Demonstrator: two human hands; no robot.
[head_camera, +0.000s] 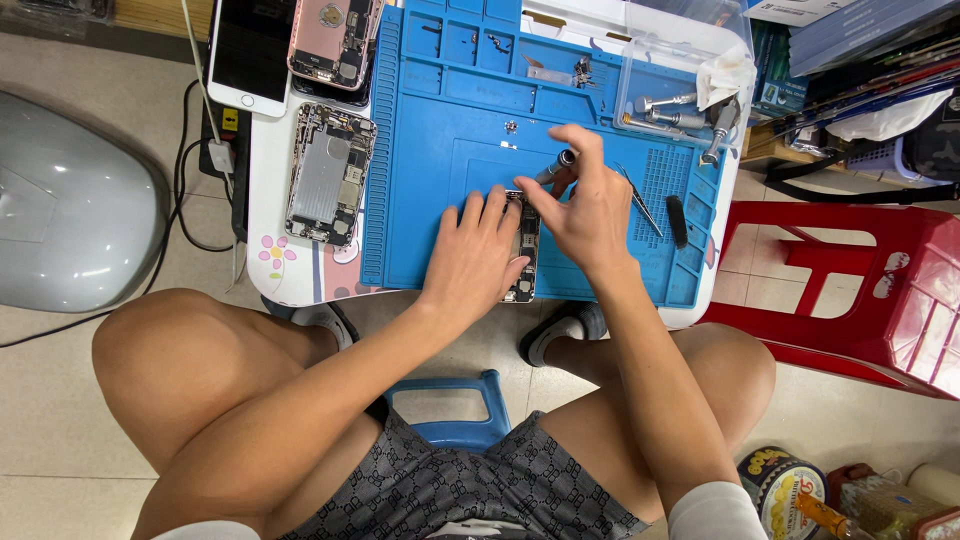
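Observation:
An opened phone body lies on the blue repair mat, mostly covered by my hands. My left hand presses flat on its left side and holds it down. My right hand grips a small metal screwdriver, its tip pointing down into the phone's upper part. Black tweezers lie on the mat just right of my right hand.
A second opened phone shell lies left of the mat, with a rose-coloured phone back and a white phone behind it. A clear tray holds metal tools. A red plastic stool stands right; a grey dome-shaped object sits left.

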